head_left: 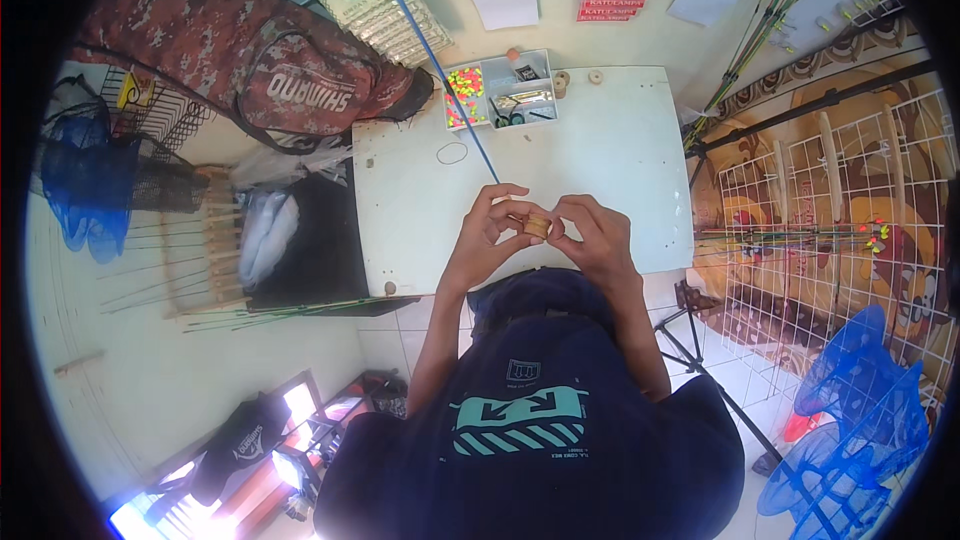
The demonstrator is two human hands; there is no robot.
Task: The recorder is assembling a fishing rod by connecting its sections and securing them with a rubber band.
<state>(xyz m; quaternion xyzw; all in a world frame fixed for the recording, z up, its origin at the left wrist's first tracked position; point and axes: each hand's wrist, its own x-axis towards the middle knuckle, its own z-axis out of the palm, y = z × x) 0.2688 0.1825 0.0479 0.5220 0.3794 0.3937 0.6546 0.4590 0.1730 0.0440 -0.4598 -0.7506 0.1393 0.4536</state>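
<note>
Tan and round, the small spool [537,227] sits between the hands above the bench [610,155], pinched by the left [482,245], probably for steadiness; whether the right [597,237] grips it, I cannot tell. Beyond both, a divided tray [488,92] likely keeps bright bits [466,100] separate.

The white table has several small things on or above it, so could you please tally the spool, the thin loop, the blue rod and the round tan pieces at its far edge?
Tan spool: 1
Thin loop: 1
Blue rod: 1
Round tan pieces: 2
Total: 5
</note>
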